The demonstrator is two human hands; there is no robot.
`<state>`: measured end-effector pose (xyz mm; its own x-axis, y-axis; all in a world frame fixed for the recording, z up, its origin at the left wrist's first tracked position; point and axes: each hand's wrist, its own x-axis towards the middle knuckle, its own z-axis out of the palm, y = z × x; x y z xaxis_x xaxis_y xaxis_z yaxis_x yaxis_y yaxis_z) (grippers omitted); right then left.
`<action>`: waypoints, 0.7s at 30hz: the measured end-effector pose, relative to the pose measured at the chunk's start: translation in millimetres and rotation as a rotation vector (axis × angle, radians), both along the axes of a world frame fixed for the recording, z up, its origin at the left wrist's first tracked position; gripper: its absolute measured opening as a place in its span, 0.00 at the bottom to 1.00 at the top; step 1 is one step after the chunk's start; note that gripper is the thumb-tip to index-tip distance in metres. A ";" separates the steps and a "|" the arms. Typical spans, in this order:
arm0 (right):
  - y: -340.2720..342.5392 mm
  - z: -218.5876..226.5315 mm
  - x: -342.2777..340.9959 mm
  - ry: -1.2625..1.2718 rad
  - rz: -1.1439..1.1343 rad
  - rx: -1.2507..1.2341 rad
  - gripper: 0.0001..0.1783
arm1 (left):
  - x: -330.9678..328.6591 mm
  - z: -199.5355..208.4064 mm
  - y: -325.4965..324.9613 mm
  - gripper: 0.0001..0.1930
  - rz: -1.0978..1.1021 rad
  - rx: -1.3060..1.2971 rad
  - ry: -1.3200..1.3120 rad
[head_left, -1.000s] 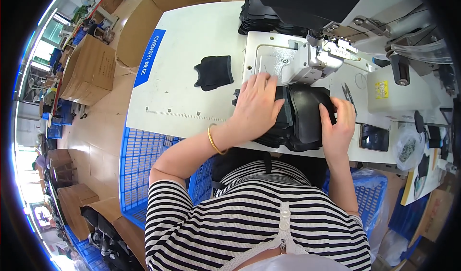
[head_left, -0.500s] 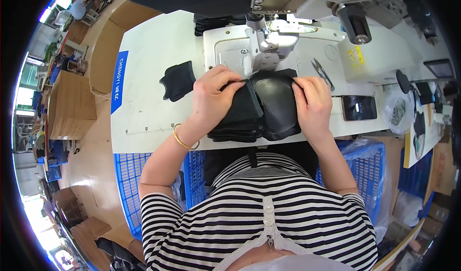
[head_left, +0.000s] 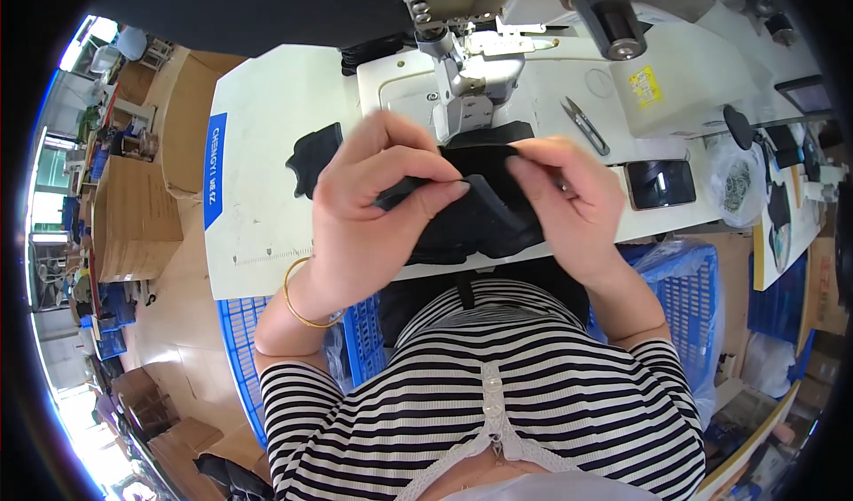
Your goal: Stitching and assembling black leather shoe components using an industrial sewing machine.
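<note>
My left hand (head_left: 378, 203) is closed in a pinch, thumb and forefinger on the edge of a black fabric piece (head_left: 487, 162). Opposite it, my right hand (head_left: 573, 201) pinches the same piece near its upper right edge. The fabric is raised and bent between my hands, in front of the sewing machine (head_left: 480, 88). Beneath it lie more black pieces (head_left: 440, 245) in a stack at the table's near edge, partly hidden by my left hand. Another black cut piece (head_left: 311, 156) lies apart on the left of the white table (head_left: 258, 208).
Thread snips (head_left: 586, 126) and a dark phone (head_left: 660, 184) lie to the right on the table. Beyond them is a clear plastic bag (head_left: 736, 186). Blue crates (head_left: 680, 301) stand below the near edge on both sides. Cardboard boxes (head_left: 138, 208) stand at the left.
Both hands have risen off the stack toward me and drawn closer together. The black piece, earlier lying flat and glossy, is now lifted and bent between them. The view has shifted slightly.
</note>
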<state>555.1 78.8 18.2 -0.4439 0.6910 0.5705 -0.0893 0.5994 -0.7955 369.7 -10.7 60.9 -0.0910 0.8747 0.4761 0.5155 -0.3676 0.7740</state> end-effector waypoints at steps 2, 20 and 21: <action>-5.6 1.7 -6.4 0.001 0.048 -0.131 0.06 | 3.7 3.3 8.0 0.08 0.038 0.072 0.137; -13.6 -1.8 -11.8 0.009 0.074 -0.411 0.05 | 10.3 -8.7 16.0 0.07 0.123 -0.138 -0.241; -13.4 -1.9 -12.1 0.000 0.050 -0.356 0.05 | 10.3 -9.3 16.6 0.07 0.123 -0.138 -0.240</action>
